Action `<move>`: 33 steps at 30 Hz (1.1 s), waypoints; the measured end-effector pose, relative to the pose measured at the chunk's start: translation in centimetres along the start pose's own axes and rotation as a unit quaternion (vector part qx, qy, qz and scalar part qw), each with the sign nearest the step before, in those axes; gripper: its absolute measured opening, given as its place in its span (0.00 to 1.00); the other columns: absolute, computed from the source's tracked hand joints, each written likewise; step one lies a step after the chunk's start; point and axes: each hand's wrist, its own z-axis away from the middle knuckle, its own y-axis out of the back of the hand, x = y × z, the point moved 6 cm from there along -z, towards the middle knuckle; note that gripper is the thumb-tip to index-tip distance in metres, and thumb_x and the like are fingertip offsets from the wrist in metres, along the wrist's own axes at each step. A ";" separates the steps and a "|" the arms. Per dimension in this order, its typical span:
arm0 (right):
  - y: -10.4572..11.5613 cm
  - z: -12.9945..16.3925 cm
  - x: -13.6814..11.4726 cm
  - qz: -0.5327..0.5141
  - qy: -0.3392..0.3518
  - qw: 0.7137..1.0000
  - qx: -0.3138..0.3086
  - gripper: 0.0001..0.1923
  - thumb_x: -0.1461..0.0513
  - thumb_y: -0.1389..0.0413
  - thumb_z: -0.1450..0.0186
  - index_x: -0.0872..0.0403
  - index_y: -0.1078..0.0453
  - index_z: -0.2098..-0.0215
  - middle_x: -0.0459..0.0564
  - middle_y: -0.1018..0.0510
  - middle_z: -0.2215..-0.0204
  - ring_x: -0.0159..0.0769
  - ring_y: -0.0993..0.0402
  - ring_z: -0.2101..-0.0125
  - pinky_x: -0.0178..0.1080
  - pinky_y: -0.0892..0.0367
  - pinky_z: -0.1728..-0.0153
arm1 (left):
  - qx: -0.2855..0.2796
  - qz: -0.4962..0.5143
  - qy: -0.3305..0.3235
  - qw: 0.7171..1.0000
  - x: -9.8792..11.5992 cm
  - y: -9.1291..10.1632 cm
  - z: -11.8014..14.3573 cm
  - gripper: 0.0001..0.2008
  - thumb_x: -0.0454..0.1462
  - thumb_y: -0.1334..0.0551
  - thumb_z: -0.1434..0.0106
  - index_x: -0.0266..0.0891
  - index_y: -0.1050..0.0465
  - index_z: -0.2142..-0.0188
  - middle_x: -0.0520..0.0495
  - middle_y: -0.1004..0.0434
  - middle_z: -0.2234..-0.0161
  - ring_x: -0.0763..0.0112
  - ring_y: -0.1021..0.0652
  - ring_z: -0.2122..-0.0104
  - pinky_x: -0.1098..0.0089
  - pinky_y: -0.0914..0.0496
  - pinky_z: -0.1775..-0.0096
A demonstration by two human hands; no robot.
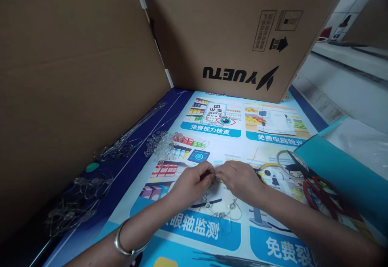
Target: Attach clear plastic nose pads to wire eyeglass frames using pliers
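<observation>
Both hands, left [194, 180] and right [241, 178], meet at lower centre of the frame, fingertips pinched narrow; the item between them is too small to identify. The looped clear beaded strand [222, 215] lies directly below them on the desk [182, 244], running left to right, neither hand clearly nearer.

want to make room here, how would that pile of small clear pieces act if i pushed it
The clear pieces lie heaped and spread, so they would probably scatter. Their rounded look suggests some might roll. Being so small, each is likely light.
</observation>
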 end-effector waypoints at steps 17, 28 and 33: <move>0.8 0.7 0.3 0.033 0.003 0.999 0.036 0.13 0.60 0.57 0.32 0.54 0.33 0.68 0.49 0.27 0.72 0.34 0.33 0.70 0.37 0.40 0.67 | 0.014 -0.029 0.003 0.999 0.2 -0.4 -0.4 0.04 0.33 0.50 0.40 0.41 0.38 0.68 0.54 0.30 0.73 0.74 0.30 0.73 0.74 0.38 0.71; 0.2 0.6 -0.8 0.051 0.050 0.997 0.003 0.13 0.62 0.58 0.32 0.55 0.33 0.66 0.50 0.27 0.69 0.35 0.32 0.66 0.39 0.38 0.63 | 0.014 -0.066 0.014 0.998 -0.1 -0.6 -0.4 0.04 0.35 0.50 0.38 0.41 0.38 0.68 0.54 0.31 0.74 0.73 0.31 0.74 0.74 0.40 0.73; 0.2 0.7 -1.0 0.054 0.060 0.997 0.013 0.12 0.62 0.57 0.32 0.55 0.33 0.66 0.50 0.26 0.69 0.35 0.32 0.66 0.39 0.38 0.63 | 0.020 -0.052 0.013 0.998 -0.2 -0.6 -0.4 0.04 0.34 0.50 0.38 0.41 0.38 0.68 0.55 0.32 0.75 0.73 0.32 0.75 0.74 0.41 0.73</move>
